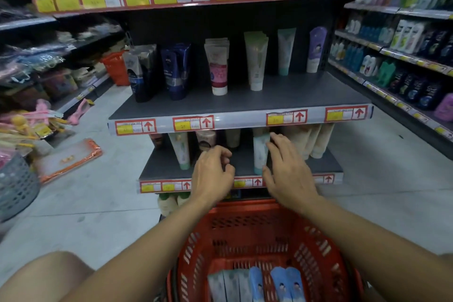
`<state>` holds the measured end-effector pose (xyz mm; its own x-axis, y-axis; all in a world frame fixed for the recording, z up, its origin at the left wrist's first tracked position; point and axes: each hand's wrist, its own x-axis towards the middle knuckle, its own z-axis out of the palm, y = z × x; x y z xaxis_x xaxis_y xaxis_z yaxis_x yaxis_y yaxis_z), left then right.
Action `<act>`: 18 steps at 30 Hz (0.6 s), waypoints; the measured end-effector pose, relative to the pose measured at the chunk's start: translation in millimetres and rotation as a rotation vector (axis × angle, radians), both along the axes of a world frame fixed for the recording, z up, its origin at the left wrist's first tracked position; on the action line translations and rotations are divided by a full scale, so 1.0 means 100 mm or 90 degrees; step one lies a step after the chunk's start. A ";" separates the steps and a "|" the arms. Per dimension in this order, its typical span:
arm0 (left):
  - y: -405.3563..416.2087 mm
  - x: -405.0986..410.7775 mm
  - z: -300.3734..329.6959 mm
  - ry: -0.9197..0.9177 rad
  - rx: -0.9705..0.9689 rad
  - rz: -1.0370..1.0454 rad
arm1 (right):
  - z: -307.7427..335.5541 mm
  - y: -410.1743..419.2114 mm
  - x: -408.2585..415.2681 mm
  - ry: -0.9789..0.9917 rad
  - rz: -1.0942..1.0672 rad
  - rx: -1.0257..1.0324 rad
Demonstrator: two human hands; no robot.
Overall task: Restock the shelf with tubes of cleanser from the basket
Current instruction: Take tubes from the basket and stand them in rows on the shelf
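Observation:
A red plastic basket (245,233) sits below me with several tubes of cleanser (255,284), pale green and blue, lying in its bottom. Both hands reach over it to the lower grey shelf (166,167). My right hand (289,171) has straight fingers touching the side of a pale green tube (260,152) that stands upright on that shelf. My left hand (213,171) hovers at the shelf's front edge with loosely curled fingers and holds nothing. Another green-capped tube (181,149) stands further left.
The middle shelf (245,103) carries rows of upright tubes, with bare room at its front. Beige tubes (316,140) stand at the lower shelf's right. A grey basket (14,186) and a flat orange packet (68,159) lie on the floor at left. Stocked shelves line both sides.

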<state>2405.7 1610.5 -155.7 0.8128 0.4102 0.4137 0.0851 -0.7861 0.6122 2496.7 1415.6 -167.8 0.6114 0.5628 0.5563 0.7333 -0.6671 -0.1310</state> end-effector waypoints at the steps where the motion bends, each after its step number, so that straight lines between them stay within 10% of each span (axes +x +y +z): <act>1: -0.01 -0.01 -0.09 0.019 -0.001 -0.001 | -0.10 -0.02 -0.03 0.014 0.003 -0.011; 18: -0.25 -0.45 -1.84 0.381 -0.149 -0.019 | -1.89 -0.33 -0.48 0.519 -0.098 -0.327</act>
<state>2360.4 1586.0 -339.3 0.8878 0.4087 -0.2117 0.4451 -0.6452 0.6210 2448.4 1382.8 -356.6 0.7867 0.5007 -0.3611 0.4467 -0.8655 -0.2267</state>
